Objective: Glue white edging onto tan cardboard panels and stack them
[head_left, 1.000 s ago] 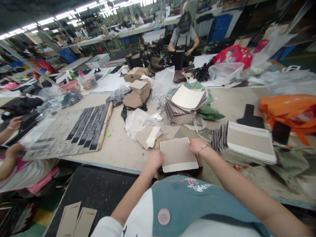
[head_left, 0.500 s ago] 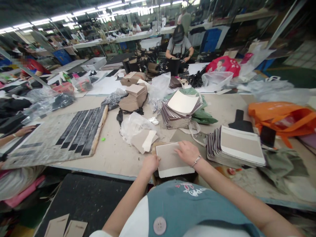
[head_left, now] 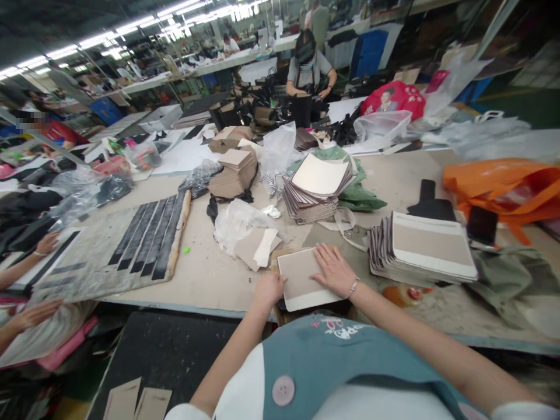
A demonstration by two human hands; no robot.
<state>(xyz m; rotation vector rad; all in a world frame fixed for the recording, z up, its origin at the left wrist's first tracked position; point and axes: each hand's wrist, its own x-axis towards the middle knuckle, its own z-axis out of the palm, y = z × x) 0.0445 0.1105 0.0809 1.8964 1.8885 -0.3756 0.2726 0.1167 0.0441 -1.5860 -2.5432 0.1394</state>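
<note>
A beige card panel with a white border (head_left: 300, 279) lies at the near edge of the table, on top of a brown cardboard piece. My right hand (head_left: 336, 270) lies flat on the panel's right part, fingers stretched out and spread; a thin bracelet is on the wrist. At the panel's left edge my left hand (head_left: 270, 288) is closed, pinching that edge. Just right of the panel sits a fanned stack of similar panels (head_left: 423, 249).
A second panel stack (head_left: 317, 188) rests on green cloth behind, beside a clear plastic bag with card pieces (head_left: 245, 227). Dark strips on a grey mat (head_left: 149, 233) lie left, where another person's hands (head_left: 46, 244) work. An orange bag (head_left: 503, 186) sits right. A person stands across the table.
My right hand moved from the panel's upper right corner onto its surface and now lies flat, fingers spread. My left hand stays at the left edge. The view shifted slightly.
</note>
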